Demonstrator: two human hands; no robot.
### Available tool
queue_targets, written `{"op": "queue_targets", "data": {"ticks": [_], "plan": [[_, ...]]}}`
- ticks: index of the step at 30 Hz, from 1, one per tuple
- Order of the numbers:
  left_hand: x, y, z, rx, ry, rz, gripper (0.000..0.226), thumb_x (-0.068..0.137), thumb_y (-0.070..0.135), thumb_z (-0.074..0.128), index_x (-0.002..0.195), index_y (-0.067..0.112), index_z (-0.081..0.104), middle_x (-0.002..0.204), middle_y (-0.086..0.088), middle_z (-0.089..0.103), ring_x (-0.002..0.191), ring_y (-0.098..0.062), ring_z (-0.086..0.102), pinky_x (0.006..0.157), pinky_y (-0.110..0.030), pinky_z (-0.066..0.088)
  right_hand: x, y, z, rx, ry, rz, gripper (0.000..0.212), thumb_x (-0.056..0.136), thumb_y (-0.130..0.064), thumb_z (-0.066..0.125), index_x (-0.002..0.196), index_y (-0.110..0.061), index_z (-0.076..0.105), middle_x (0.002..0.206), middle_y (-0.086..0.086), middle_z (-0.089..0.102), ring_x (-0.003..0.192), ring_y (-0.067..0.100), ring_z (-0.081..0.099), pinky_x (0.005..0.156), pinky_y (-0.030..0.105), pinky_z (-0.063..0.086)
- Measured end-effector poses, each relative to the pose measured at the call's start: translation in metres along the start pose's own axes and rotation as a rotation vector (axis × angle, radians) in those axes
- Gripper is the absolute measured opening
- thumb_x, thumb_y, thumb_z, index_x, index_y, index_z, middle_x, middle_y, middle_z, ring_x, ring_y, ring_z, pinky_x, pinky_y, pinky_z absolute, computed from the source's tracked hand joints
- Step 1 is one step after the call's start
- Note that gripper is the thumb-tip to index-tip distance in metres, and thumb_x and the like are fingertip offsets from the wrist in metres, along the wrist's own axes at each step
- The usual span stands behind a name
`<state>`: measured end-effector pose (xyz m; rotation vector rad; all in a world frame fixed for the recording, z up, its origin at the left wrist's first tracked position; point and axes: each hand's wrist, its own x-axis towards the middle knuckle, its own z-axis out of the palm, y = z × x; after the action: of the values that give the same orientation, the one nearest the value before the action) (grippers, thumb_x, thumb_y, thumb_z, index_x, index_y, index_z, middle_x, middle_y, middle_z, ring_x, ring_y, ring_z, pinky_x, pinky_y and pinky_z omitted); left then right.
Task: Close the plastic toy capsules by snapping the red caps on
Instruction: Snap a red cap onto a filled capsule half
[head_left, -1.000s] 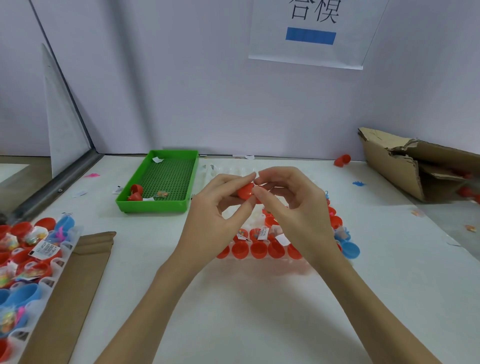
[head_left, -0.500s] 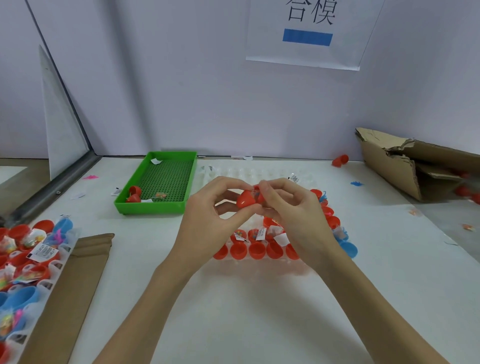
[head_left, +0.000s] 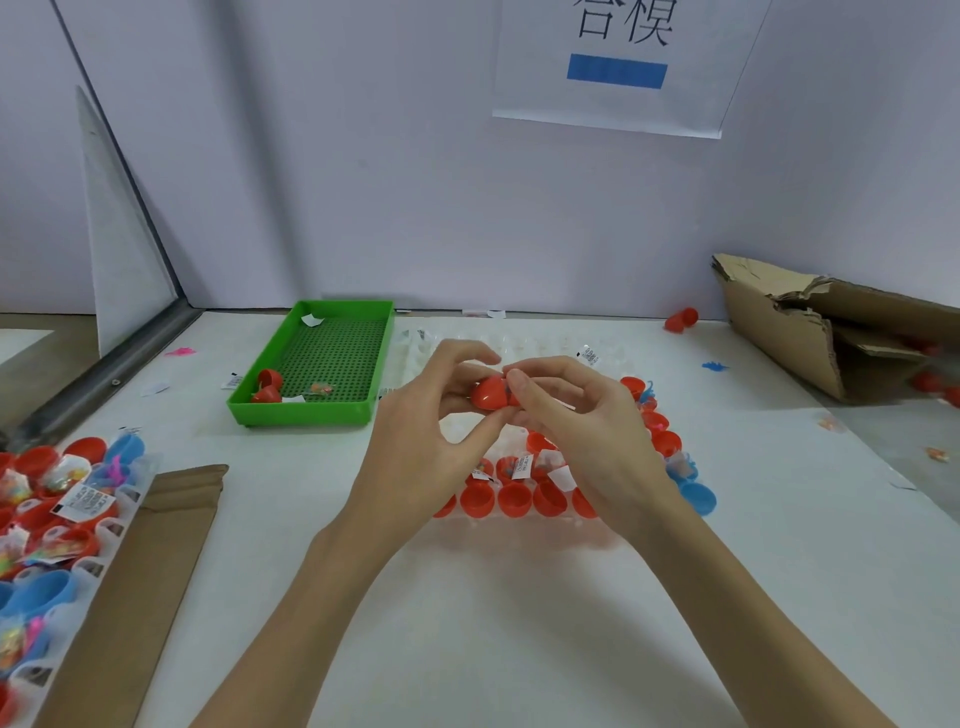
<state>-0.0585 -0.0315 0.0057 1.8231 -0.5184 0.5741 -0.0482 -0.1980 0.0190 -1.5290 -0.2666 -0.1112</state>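
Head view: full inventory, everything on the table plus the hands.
red capsule: one, red, held above the clear tray between both hands
clear tray: one, transparent, table centre, holding red cups and some blue ones
green tray: one, green, back left, with red capsule pieces inside
second tray: one, clear, left edge, red and blue cups with toy packets
cardboard strip: one, brown, beside the second tray
cardboard box: one, brown, torn, back right
loose capsule: one, red, by the back wall
hands: left hand and right hand, both pinching the red capsule
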Motion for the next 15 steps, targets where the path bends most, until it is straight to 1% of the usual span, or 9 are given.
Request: {"op": "queue_targets", "data": {"ticks": [3,5,7,9,10,12,15], "plan": [[-0.0010,0.0001,0.0012,0.001,0.022,-0.018,0.030,0.087,0.016,0.084,0.112,0.017,0.067,0.102,0.018,0.075,0.096,-0.002,0.074,0.087,-0.015,0.056,0.0004,0.0013,0.0008,-0.033,0.037,-0.055,0.023,0.083,-0.044,0.078,0.101,-0.030,0.076,0.094,-0.010,0.078,0.088,0.006,0.075,0.071,0.009,0.054],[-0.0007,0.0006,0.0011,-0.012,0.026,-0.020,0.026,0.087,0.016,0.085,0.108,0.016,0.070,0.099,0.017,0.076,0.094,-0.004,0.075,0.085,-0.015,0.056,0.0002,0.0008,0.0010,-0.045,0.026,-0.081,0.025,0.082,-0.045,0.077,0.099,-0.027,0.076,0.093,-0.010,0.078,0.088,0.006,0.075,0.071,0.009,0.053],[-0.0005,0.0004,0.0010,-0.040,0.030,-0.035,0.025,0.085,0.015,0.086,0.105,0.017,0.071,0.096,0.017,0.075,0.092,-0.006,0.076,0.084,-0.015,0.056,0.0006,0.0002,-0.0001,-0.047,-0.005,-0.079,0.020,0.087,-0.039,0.076,0.100,-0.024,0.075,0.093,-0.007,0.078,0.089,0.008,0.075,0.073,0.010,0.054],[-0.0001,-0.0004,0.0009,-0.057,0.053,-0.056,0.027,0.084,0.012,0.087,0.105,0.017,0.071,0.096,0.014,0.075,0.092,-0.006,0.076,0.085,-0.016,0.057,0.0013,0.0000,-0.0019,-0.043,-0.030,-0.079,0.012,0.097,-0.031,0.068,0.103,-0.023,0.075,0.095,-0.007,0.079,0.092,0.009,0.075,0.076,0.011,0.055],[0.0001,-0.0010,0.0007,-0.053,0.065,-0.057,0.027,0.084,0.011,0.087,0.105,0.016,0.071,0.097,0.012,0.075,0.093,-0.007,0.076,0.086,-0.018,0.057,0.0015,0.0002,-0.0025,-0.044,-0.044,-0.083,0.013,0.100,-0.026,0.064,0.105,-0.023,0.075,0.096,-0.007,0.079,0.094,0.009,0.075,0.078,0.012,0.055],[0.0004,-0.0017,0.0007,-0.040,0.080,-0.044,0.027,0.084,0.009,0.086,0.106,0.014,0.071,0.100,0.007,0.075,0.095,-0.010,0.076,0.087,-0.021,0.058,0.0018,0.0007,-0.0040,-0.047,-0.068,-0.090,0.016,0.103,-0.019,0.061,0.109,-0.022,0.075,0.101,-0.006,0.078,0.099,0.011,0.074,0.081,0.014,0.056],[-0.0005,-0.0018,0.0021,-0.024,0.088,-0.008,0.027,0.085,0.005,0.084,0.108,0.011,0.072,0.100,0.005,0.075,0.096,-0.013,0.076,0.089,-0.022,0.058,0.0023,0.0015,-0.0056,-0.046,-0.068,-0.074,0.015,0.102,-0.020,0.063,0.110,-0.023,0.075,0.103,-0.003,0.078,0.100,0.013,0.075,0.085,0.018,0.057]]}}
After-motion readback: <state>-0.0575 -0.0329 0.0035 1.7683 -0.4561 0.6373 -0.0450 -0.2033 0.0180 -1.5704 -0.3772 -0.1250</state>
